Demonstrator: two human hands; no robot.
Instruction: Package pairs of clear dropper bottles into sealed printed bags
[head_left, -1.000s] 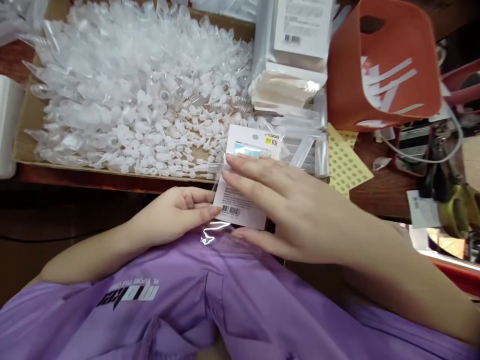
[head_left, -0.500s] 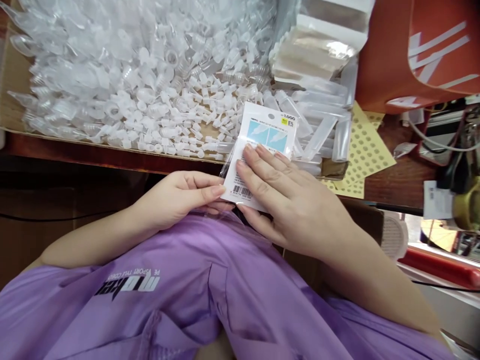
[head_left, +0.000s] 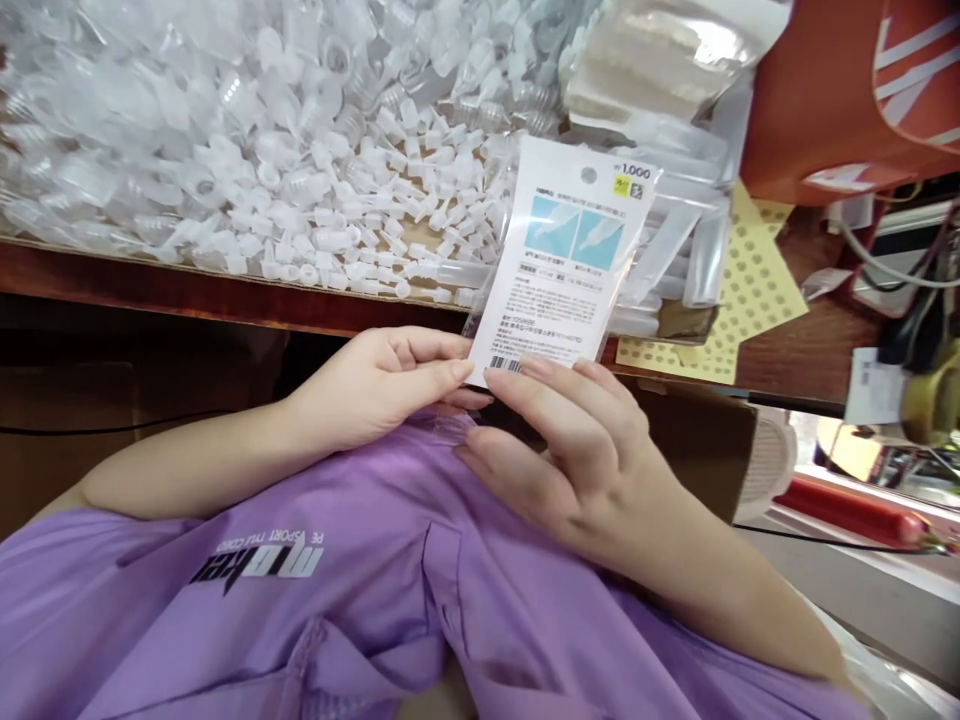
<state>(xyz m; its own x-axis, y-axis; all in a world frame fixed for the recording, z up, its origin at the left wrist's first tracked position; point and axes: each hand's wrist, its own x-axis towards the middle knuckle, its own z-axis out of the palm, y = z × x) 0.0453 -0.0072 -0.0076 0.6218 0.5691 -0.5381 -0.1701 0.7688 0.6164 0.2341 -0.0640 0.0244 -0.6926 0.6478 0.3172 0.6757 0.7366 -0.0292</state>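
Observation:
A white printed card in a clear plastic bag is tilted over the front edge of the table, with two blue pictures and a barcode at its bottom. My left hand pinches its lower left corner between thumb and fingers. My right hand has its fingers spread and bent, their tips by the card's lower edge, over the barcode; the thumb is apart, near the bag's loose clear end. Behind the card lies a heap of small clear plastic bottles and white caps.
Clear tubes and a stack of clear bags lie behind the card on the right. Yellow sticker sheets rest beside them, near an orange box. The table's dark front edge runs below the heap.
My right hand has slid down off the card's face to its lower edge, uncovering the printed text. The card appears higher and larger, and the view has shifted slightly.

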